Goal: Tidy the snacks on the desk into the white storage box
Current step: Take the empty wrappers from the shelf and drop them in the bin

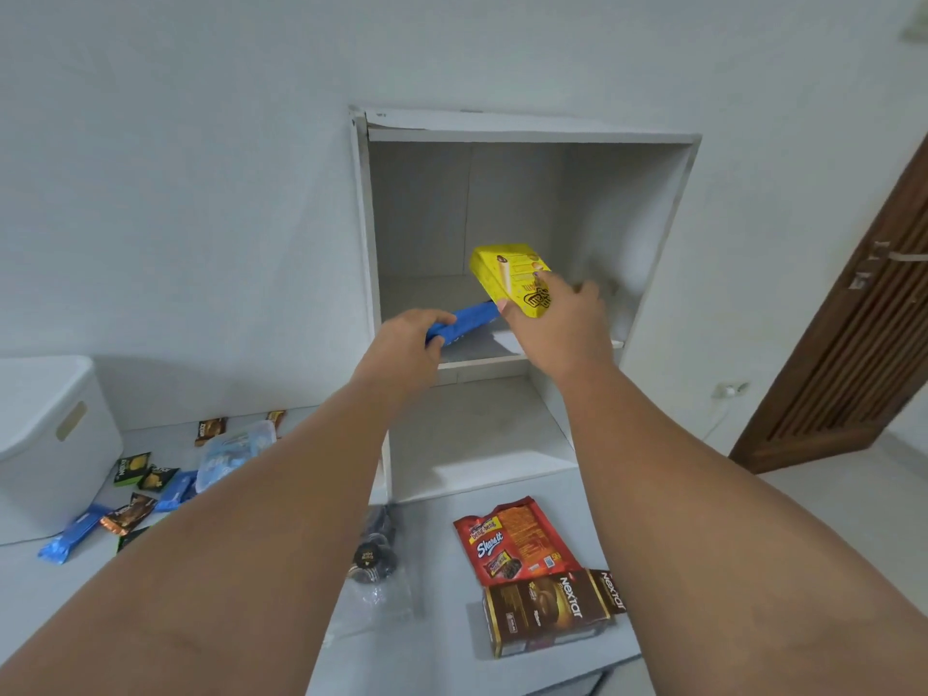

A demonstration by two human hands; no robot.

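Note:
My left hand [409, 344] grips one end of a long blue snack packet [467, 321] at the front of the upper shelf of a white open cabinet [663, 233]. My right hand [562, 324] holds a yellow snack box [509, 276] tilted just inside that same shelf. The white storage box [45, 444] stands at the far left of the desk, its inside hidden. On the desk lie a red Shape It pouch [512, 540], a brown Nextar box [547, 612], and several small packets [135, 494] near the storage box.
A clear plastic bag with dark round snacks [374, 560] lies under my left forearm. Another clear bag with blue items [231, 452] sits among the small packets. A brown slatted door [853, 319] stands at the right, with a wall socket [728, 390] beside it.

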